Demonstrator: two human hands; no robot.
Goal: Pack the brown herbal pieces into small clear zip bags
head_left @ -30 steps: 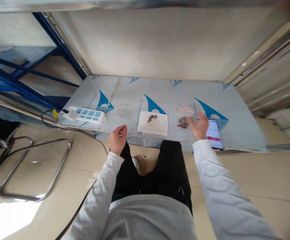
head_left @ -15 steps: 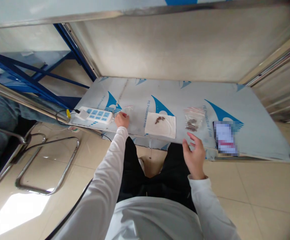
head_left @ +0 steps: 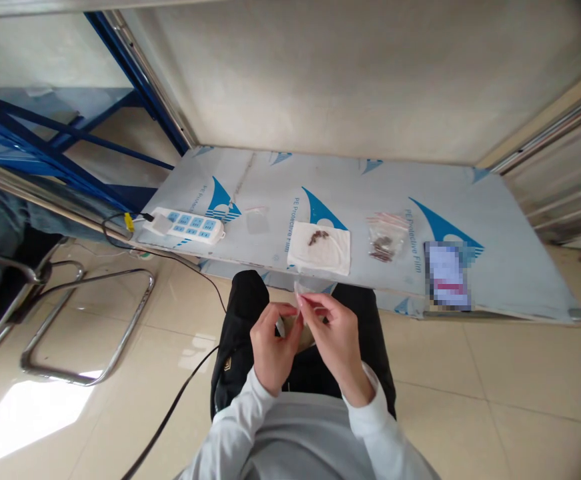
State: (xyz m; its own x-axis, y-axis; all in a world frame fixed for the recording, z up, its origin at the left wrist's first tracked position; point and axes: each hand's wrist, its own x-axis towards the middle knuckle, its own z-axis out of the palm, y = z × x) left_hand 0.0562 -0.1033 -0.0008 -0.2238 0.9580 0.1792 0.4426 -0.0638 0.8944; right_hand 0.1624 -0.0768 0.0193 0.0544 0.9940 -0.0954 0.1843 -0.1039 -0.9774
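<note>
My left hand (head_left: 276, 340) and my right hand (head_left: 331, 333) meet above my lap, in front of the table edge. Both pinch a small clear plastic bag (head_left: 297, 291) between thumb and fingers; most of it is hidden by the fingertips. Another clear plastic bag (head_left: 257, 220) lies flat on the table. A white cloth or paper square (head_left: 337, 257) holds a little heap of small brown pieces (head_left: 317, 237). To its right rests a clear zip bag (head_left: 386, 230) with several small brown pieces inside.
A white power strip (head_left: 190, 225) with a plug and black cable is on the left of the film-covered table (head_left: 515, 260). A phone (head_left: 447, 275) lies near the front right edge. Blue shelving (head_left: 65, 143) and a metal-framed chair (head_left: 90, 327) stand at left.
My left hand has come back from beside the power strip to my lap, now with a plastic bag. The right hand has moved left to meet it and grips the bag too.
</note>
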